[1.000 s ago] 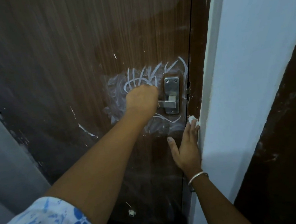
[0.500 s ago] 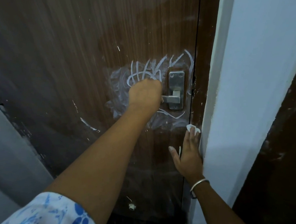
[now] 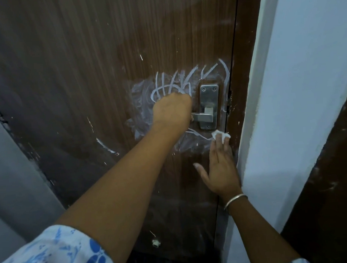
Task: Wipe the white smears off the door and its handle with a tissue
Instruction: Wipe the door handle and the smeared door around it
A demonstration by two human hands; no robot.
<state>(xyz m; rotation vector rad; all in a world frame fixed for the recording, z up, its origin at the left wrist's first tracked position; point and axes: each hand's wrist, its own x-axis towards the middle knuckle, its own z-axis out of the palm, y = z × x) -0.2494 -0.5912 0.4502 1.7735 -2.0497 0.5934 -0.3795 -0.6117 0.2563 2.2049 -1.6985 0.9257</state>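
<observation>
A dark brown wooden door (image 3: pixel 84 65) carries white scribbles and smears (image 3: pixel 174 81) around a metal handle (image 3: pixel 205 115) on a steel plate. My left hand (image 3: pixel 172 111) grips the lever of the handle, fingers curled round it. My right hand (image 3: pixel 220 165) lies flat on the door below the plate, straight fingers pressing a crumpled white tissue (image 3: pixel 220 134) against the wood near the door's edge. Hazy white smears (image 3: pixel 191 145) spread under and left of the tissue.
A white wall corner (image 3: pixel 267 106) stands close to the right of the door frame (image 3: pixel 243 57). A dark panel (image 3: pixel 331 173) lies at the far right. A grey surface (image 3: pixel 14 180) borders the door on the left. A small white door stop (image 3: pixel 155 243) sits low on the door.
My right hand has slid the tissue up and left from the frame edge onto the door below the handle plate. My left hand keeps its grip on the handle.
</observation>
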